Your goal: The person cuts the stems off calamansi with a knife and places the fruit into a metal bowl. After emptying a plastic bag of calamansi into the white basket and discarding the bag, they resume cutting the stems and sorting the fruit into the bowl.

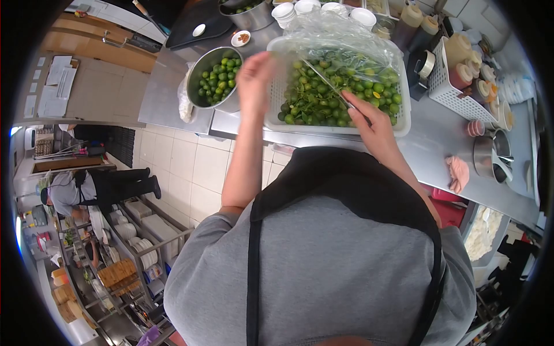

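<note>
A white perforated basket [405, 118] holds many small green limes [323, 104], some with leaves, partly covered by clear plastic [346, 32]. Over the basket's right part, my right hand [369, 117] is closed round the handle of a knife [326, 82], whose blade points up and to the left. My left hand [257, 72] is raised between the basket and a metal pot [197, 72] of limes at its left. Motion smears its fingers, and whether they hold anything does not show.
Behind stand white bowls [362, 17] and a small dish [240, 38]. On the right are sauce bottles in a white crate [456, 101], metal pots [490, 157] and a pink cloth [457, 173]. A co-worker [75, 187] stands at far left beside shelving.
</note>
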A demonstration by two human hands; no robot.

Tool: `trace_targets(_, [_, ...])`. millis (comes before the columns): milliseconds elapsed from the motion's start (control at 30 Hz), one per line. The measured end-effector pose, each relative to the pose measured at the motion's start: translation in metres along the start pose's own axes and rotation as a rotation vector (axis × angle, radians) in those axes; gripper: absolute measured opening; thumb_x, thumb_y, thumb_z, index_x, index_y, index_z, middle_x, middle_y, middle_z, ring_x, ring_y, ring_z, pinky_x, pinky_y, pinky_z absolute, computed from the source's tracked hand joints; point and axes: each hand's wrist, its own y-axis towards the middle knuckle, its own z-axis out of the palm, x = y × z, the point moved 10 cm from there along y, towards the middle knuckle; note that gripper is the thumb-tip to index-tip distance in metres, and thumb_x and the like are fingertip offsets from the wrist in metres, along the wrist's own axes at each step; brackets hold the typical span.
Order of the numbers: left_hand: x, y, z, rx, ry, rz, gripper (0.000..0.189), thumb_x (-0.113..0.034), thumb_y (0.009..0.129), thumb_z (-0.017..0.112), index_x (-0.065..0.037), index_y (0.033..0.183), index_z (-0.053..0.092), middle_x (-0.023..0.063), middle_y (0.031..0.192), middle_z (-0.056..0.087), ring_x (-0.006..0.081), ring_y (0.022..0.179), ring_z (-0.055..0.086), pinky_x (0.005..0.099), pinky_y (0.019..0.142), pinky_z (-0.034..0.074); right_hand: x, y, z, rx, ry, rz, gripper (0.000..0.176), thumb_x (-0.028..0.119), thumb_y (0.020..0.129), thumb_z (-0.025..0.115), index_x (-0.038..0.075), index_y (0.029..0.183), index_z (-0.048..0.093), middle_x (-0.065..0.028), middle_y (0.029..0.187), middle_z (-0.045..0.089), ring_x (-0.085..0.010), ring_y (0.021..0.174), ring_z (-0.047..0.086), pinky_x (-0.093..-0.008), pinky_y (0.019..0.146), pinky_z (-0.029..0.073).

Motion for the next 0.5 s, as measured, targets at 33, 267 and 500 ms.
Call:
trace_targets(33, [-0.015,0.009,-0.025,-0.111,0.125,0.086,0.021,-0.001,0.079,0.062,0.002,0.100,0.058,0.0103,0.092,0.062,0.0154,0.084,0.060,0.0256,0.077,0.049,-0.003,-0.002,-0.002,0.001,-0.001,0.002,0.030,0.014,0.089,0.051,0.010,0.118,0.055,-0.0128,0.101,0.062,-0.0193,0.086,0.059,-0.0262,0.076,0.044])
trace_targets(267, [-0.017,0.012,-0.009,-0.006,1.011,0.410,0.018,-0.006,0.070,0.068,-0.004,0.087,0.067,0.0113,0.084,0.065,0.0203,0.071,0.062,0.0292,0.066,0.049,-0.028,-0.004,-0.015,-0.036,0.038,0.085,0.031,0.014,0.089,0.051,0.007,0.119,0.054,-0.0117,0.109,0.061,-0.0162,0.094,0.058,-0.0254,0.081,0.042])
trace_targets(500, [0.102,0.008,0.069,0.469,1.170,0.043,0.018,-0.006,0.069,0.066,-0.002,0.087,0.064,0.0142,0.082,0.065,0.0263,0.077,0.062,0.0338,0.069,0.048,-0.020,-0.005,-0.004,-0.006,0.059,0.072,0.031,0.014,0.089,0.051,0.007,0.119,0.053,-0.0113,0.110,0.060,-0.0161,0.094,0.058,-0.0252,0.082,0.042])
